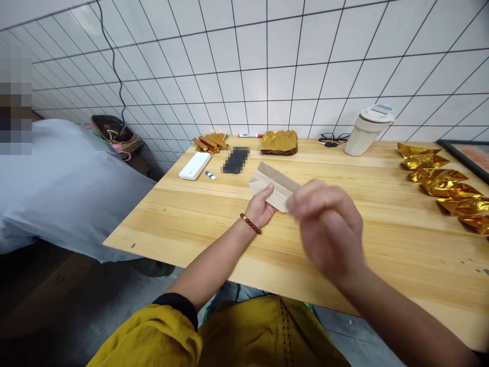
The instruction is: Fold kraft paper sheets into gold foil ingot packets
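My left hand (263, 206) is closed on a folded tan paper (277, 186), its thumb pressed on the near face. The paper is held above the wooden table (183, 214), creased along its length with a pointed left end. In front of the paper's right end, closer to the camera, is my right hand (330, 229), raised with bent fingers. Motion blurs those fingertips, and whether they touch the paper is unclear. On the right side of the table lies a row of several folded gold foil pieces (445, 189). A stack of gold foil sheets (279, 141) sits at the back.
Along the back are gold strips (211, 143), a red-and-white marker (250, 135), glasses (334, 137) and a cream tumbler (369, 132). A white power bank (195, 166), a small blue-and-white tube (210, 175) and a dark pixelated object (236, 160) lie left. Someone in grey (69, 188) sits left.
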The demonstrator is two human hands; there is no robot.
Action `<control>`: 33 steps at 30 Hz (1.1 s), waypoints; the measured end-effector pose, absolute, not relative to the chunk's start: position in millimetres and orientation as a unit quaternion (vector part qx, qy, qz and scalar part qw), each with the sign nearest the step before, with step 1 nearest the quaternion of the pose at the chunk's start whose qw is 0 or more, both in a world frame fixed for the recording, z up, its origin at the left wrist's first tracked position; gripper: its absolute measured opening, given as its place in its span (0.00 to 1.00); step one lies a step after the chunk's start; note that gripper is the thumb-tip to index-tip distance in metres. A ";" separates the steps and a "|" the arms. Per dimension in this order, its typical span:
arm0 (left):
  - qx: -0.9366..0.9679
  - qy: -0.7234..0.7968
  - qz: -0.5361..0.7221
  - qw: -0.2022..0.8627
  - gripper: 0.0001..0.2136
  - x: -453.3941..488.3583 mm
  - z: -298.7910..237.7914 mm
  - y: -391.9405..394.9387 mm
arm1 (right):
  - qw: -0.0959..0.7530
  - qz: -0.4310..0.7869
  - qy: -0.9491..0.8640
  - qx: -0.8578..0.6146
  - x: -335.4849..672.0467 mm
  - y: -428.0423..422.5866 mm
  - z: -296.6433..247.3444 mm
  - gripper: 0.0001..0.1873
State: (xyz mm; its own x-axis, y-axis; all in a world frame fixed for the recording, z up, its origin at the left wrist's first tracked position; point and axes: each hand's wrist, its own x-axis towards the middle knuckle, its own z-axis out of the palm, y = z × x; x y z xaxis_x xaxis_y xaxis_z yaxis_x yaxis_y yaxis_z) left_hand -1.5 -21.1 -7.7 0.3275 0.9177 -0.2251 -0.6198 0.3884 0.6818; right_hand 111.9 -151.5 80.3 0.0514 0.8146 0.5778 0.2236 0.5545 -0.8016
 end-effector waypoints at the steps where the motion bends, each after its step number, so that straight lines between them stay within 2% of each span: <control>1: 0.237 0.293 0.500 0.780 0.11 -1.1 -8.1 -21.4 | 0.655 0.201 -0.612 -0.395 117.8 -131.4 70.2 0.11; 3: 0.205 0.276 0.509 0.789 0.12 -0.6 -8.5 -22.1 | 0.687 0.160 -0.558 -0.437 133.8 -96.9 42.8 0.16; 5: 0.189 0.272 0.514 0.791 0.13 -0.4 -8.3 -22.9 | 0.667 0.153 -0.536 -0.494 150.7 -74.9 12.1 0.24; 9: 0.180 0.268 0.520 0.791 0.12 0.2 -7.5 -24.3 | 0.592 0.241 -0.567 -0.520 167.8 -62.0 -28.6 0.38; 12: 0.175 0.259 0.528 0.790 0.13 1.0 -7.5 -25.3 | 0.575 0.282 -0.583 -0.500 167.2 -61.7 -34.3 0.43; 15: 0.174 0.252 0.526 0.794 0.12 1.7 -7.4 -26.2 | 0.562 0.231 -0.620 -0.496 166.1 -63.9 -29.2 0.41; 18: 0.177 0.246 0.527 0.794 0.12 2.2 -6.7 -27.0 | 0.540 0.126 -0.682 -0.476 167.5 -69.2 -20.8 0.31; 21: 0.181 0.244 0.529 0.793 0.11 2.0 -6.1 -27.3 | 0.516 0.081 -0.733 -0.437 167.8 -76.2 -13.2 0.22; 27: 0.193 0.241 0.504 0.807 0.07 0.3 -6.3 -26.2 | 0.494 0.027 -0.770 -0.403 162.7 -85.2 -7.3 0.34; 29: 0.196 0.234 0.490 0.817 0.11 -1.0 -5.5 -25.5 | 0.460 0.015 -0.792 -0.401 161.4 -84.9 -6.9 0.30; 33: 0.197 0.208 0.473 0.833 0.29 -3.9 -1.9 -24.9 | 0.410 -0.005 -0.813 -0.412 160.8 -82.6 -7.4 0.22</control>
